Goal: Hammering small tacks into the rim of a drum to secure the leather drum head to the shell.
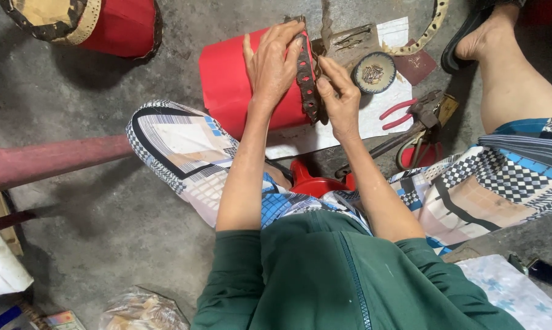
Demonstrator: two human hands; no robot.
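Overhead, the single head view looked down on a person seated low above a concrete floor [105, 201], knees apart in patterned trousers. Just above the middle of the frame lay a red drum [230, 82] on its side, and both hands worked at its right-hand end.

The left hand [273, 64] lay flat across the drum's body, fingers spread and pressing a dark strip with punched holes [306, 79] against the rim; it was clamped down on the strip and shell rather than curled round anything. The right hand [343, 98] sat just right of the strip, thumb and fingertips pinched together at its edge. It seemed closed on something very small, but what it was could not be told.

The drum looked stiff and hollow, probably light, and round enough to roll, so a flat palm over the body looked the steadiest hold. The strip looked thin and bendy, best taken at its edges near the rim.

Right of the hands stood a small round tin of tacks [373, 72] on a white sheet [380, 113], with red-handled pliers [404, 113] and a hammer [386, 146] just beside it. A second red drum [120, 24] sat at the upper left, a red pole [56, 159] crossed the left edge, and a red stool [312, 183] showed between the knees.
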